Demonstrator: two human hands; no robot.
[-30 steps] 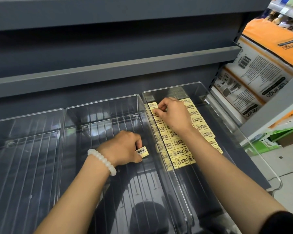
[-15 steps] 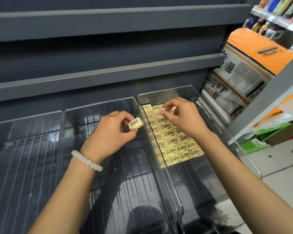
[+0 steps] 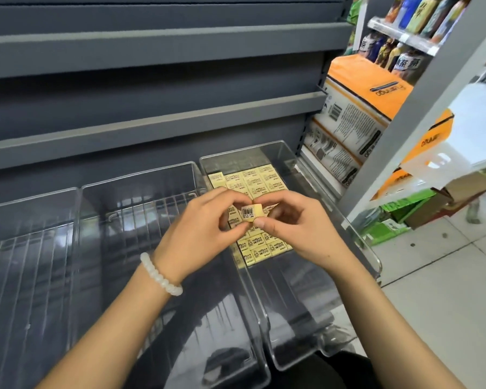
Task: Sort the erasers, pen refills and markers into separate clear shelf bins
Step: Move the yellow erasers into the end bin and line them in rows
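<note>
A small yellow eraser (image 3: pixel 251 212) with a barcode label faces me, pinched between the fingertips of my left hand (image 3: pixel 205 223) and my right hand (image 3: pixel 295 223). Both hands hover above the right clear bin (image 3: pixel 289 153). Rows of several yellow erasers (image 3: pixel 253 181) lie flat on that bin's floor; my hands cover the middle rows. The middle clear bin (image 3: pixel 141 175) and the left clear bin (image 3: pixel 31 197) hold nothing that I can see. No pen refills or markers show.
Grey shelf boards (image 3: pixel 152 124) run above the bins. To the right stand orange-and-white paper packs (image 3: pixel 357 113), bottles (image 3: pixel 404 12) on a higher shelf, a grey slanted shelf edge (image 3: pixel 421 108) and a tiled floor (image 3: pixel 446 290).
My left hand carried the eraser up and right from over the middle bin to over the right bin. My right hand left the rows and now pinches the same eraser.
</note>
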